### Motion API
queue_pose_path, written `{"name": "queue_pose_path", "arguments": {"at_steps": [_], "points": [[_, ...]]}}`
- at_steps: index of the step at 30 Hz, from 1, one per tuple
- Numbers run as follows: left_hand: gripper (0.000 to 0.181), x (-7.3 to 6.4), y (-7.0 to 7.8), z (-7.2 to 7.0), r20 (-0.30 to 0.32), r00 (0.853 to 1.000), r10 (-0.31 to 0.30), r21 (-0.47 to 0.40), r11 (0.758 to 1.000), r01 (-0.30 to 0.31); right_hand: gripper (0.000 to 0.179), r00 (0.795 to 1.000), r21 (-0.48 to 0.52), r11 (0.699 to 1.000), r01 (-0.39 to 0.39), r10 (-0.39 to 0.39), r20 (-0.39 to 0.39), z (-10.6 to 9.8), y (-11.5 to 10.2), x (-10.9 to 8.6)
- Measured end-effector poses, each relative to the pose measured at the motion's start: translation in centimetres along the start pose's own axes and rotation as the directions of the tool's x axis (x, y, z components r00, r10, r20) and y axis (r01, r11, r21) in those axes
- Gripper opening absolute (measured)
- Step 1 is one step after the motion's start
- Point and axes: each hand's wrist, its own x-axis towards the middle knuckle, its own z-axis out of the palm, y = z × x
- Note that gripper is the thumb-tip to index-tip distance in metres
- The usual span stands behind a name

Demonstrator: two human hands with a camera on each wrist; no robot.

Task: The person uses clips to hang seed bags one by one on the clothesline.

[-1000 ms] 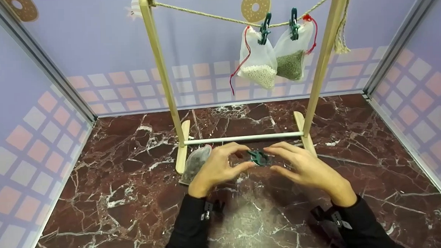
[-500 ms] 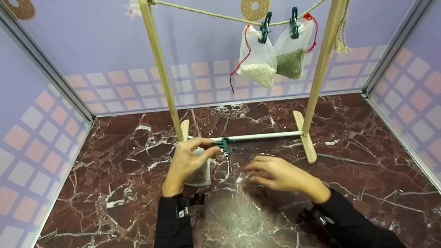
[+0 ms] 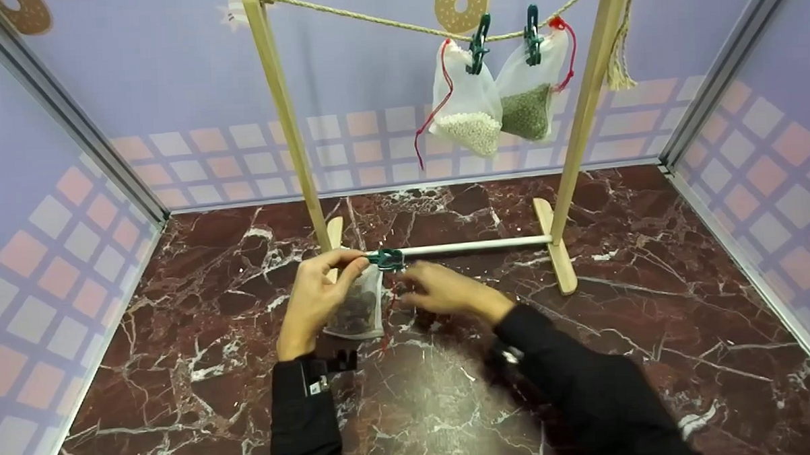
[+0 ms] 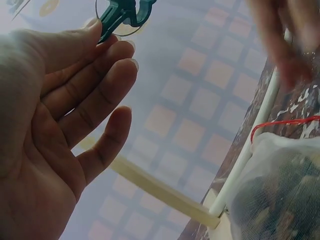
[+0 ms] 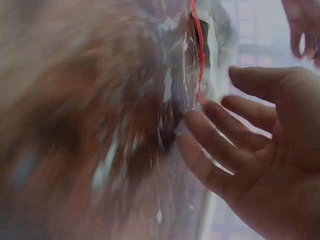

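Observation:
Between thumb and index finger, my left hand (image 3: 311, 298) pinches a green clothes clip (image 3: 387, 258) by its handle end. In the left wrist view the clip (image 4: 125, 14) sits at the fingertips, the other fingers loosely bent. Under and beside that hand, a white mesh drawstring bag (image 3: 361, 313) with dark contents lies on the table near the rack's left foot. Its red cord (image 4: 285, 121) shows in the left wrist view. My right hand (image 3: 444, 290) hovers just right of the bag, blurred. In the right wrist view its fingers (image 5: 215, 145) are relaxed and hold nothing.
A wooden rack with a left post (image 3: 286, 117), right post (image 3: 586, 107) and white crossbar (image 3: 480, 245) stands behind the hands. From its rope (image 3: 364, 17), two clips hold a bag of white grains (image 3: 469, 127) and a bag of green grains (image 3: 527, 112). Patterned walls surround the marble-look table.
My left hand has carried the clip leftward to above the bag. My right hand has let go of the clip and moved left towards the bag.

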Motion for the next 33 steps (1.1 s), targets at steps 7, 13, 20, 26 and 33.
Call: {"name": "queue_pose_path", "arguments": {"at_steps": [7,13,20,26,33], "points": [[0.009,-0.2,0.0,-0.6,-0.046,0.998,-0.032,0.026,0.999,0.033,0.039,0.963,0.157,0.965,-0.208,0.231,-0.142,2.0,-1.5,4.4],[0.010,-0.5,2.6,-1.2,-0.064,0.998,-0.009,0.030,0.999,0.011,0.064,0.825,0.138,0.835,-0.532,0.548,-0.135,3.1,-3.2,5.7],[0.010,-0.5,3.4,-1.6,-0.070,0.998,0.000,0.035,0.999,0.002,0.090,0.793,0.058,0.804,-0.592,0.594,-0.131,3.5,-3.7,6.0],[0.011,-0.4,3.4,-1.6,-0.067,0.998,-0.009,0.038,0.999,0.011,0.095,0.781,0.045,0.787,-0.615,0.616,-0.105,3.2,-3.9,6.1],[0.010,-0.6,3.4,-1.7,-0.075,0.997,-0.037,0.030,0.999,0.039,0.051,0.762,0.018,0.768,-0.641,0.638,-0.108,3.4,-4.5,6.7]]}}
